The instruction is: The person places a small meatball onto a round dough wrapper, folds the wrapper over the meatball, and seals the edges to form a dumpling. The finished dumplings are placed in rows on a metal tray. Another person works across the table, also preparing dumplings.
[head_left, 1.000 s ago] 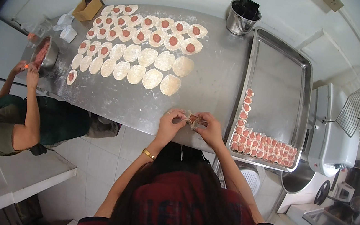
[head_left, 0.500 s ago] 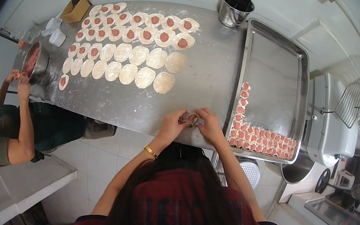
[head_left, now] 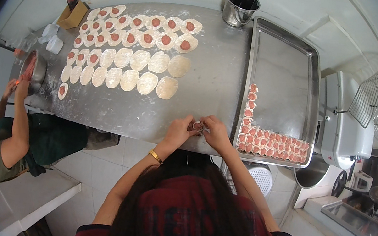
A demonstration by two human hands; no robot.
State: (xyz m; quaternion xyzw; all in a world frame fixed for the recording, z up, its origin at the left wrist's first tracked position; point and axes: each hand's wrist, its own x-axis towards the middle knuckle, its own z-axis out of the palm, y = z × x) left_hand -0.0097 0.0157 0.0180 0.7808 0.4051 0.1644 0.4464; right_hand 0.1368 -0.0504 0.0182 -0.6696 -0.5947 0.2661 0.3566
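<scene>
Near the front edge of the steel table, my left hand (head_left: 180, 131) and my right hand (head_left: 215, 132) pinch a meat-filled dumpling (head_left: 197, 126) between their fingertips. Its thin wrapper is gathered around the pink filling, which shows at the top. To my right, a large steel tray (head_left: 248, 73) has rows of open-topped dumplings (head_left: 272, 144) packed along its near side and a line up its left side. To my left lie rows of round dough wrappers (head_left: 129, 80). The far ones carry a dab of pink meat filling (head_left: 148, 38); many in the nearer rows are bare.
A co-worker (head_left: 16, 142) at the left has both hands by a steel bowl (head_left: 39, 73) of minced meat. A cardboard box (head_left: 72, 15) and white cups (head_left: 55, 44) stand near it. A steel pot (head_left: 237, 14) is behind the tray; a white machine (head_left: 350, 121) stands right of it.
My fingers have shifted slightly around the dumpling, still in the same place. The co-worker's hand has moved up toward the meat in the bowl. The whole view has shifted a little.
</scene>
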